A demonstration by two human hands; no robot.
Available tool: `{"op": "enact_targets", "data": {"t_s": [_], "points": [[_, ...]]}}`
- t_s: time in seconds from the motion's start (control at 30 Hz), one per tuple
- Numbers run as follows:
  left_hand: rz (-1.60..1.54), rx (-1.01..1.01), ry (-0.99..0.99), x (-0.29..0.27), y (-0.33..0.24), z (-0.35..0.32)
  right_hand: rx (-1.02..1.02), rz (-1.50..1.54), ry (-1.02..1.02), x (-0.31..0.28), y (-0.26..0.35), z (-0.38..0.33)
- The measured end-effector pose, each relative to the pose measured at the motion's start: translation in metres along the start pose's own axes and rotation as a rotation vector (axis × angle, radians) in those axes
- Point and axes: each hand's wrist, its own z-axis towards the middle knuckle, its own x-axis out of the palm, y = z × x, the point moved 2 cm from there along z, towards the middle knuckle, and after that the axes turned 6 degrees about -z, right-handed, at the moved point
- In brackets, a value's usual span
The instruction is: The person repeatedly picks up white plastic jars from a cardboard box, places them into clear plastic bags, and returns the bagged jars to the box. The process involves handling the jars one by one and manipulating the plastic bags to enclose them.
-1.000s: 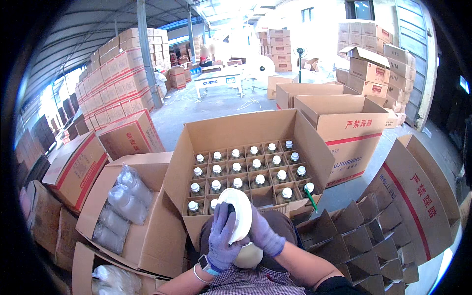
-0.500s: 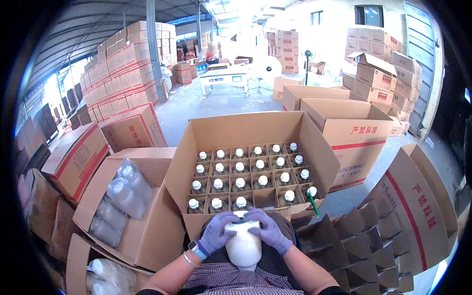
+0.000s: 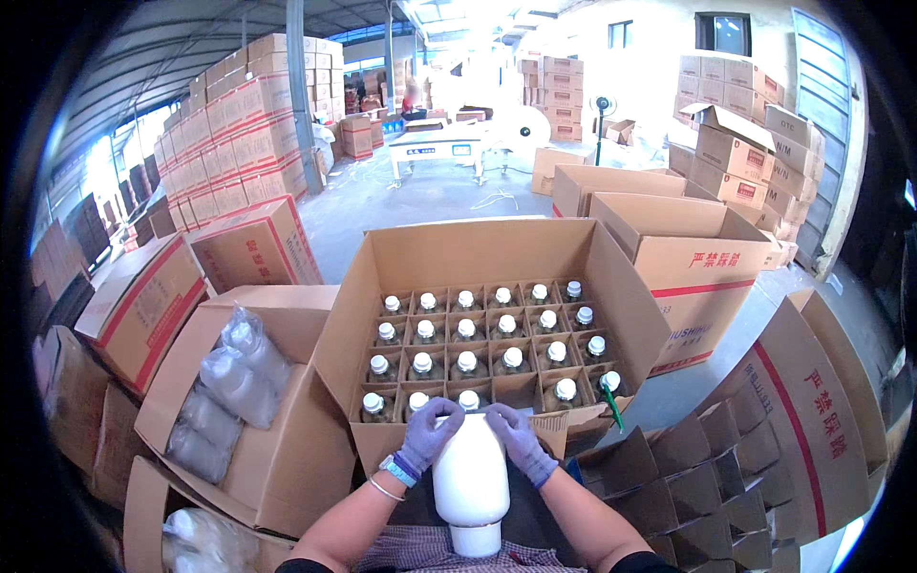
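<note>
A glossy white bottle-shaped piece [image 3: 470, 482] lies in front of my body, its narrower collar end toward me. My left hand [image 3: 430, 439], in a thin purple glove, grips the left of its far end with bent fingers. On the other side, my right hand [image 3: 521, 441], gloved alike, holds the same end. Just beyond is an open carton [image 3: 468, 250] with cardboard dividers. Clear bottles with white caps [image 3: 465, 329] stand in its compartments. One compartment in the near row shows no bottle. A green strip [image 3: 612, 406] hangs at the carton's near right corner.
At left, open cartons [image 3: 287, 458] hold plastic-wrapped white pieces [image 3: 239, 377]. To the right are cardboard dividers [image 3: 693, 477] and tall open cartons [image 3: 707, 306]. Farther off stand a white table [image 3: 437, 153], stacked boxes [image 3: 234, 129], a fan [image 3: 601, 105] and a person [image 3: 413, 107].
Both hands have moved slightly away from me toward the carton, still on the white piece. More of its body and its collar end now show. The view has shifted a little.
</note>
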Motion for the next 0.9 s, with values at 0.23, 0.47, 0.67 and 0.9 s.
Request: {"op": "enact_targets", "data": {"t_s": [0.23,0.47,0.67,0.9], "points": [[0.142,0.129,0.01,-0.01,-0.056,-0.047,-0.108,0.07,0.047,0.015,0.029,-0.023],[0.794,0.322,0.029,0.045,-0.137,-0.06,0.263,0.758,0.35,0.032,0.011,-0.007],[0.376,0.207,0.235,0.006,-0.066,-0.035,0.126,0.333,0.14,0.0,-0.006,-0.015],[-0.217,-0.207,-0.296,-0.055,0.083,-0.038,-0.417,-0.315,0.039,-0.012,0.119,-0.021]]}}
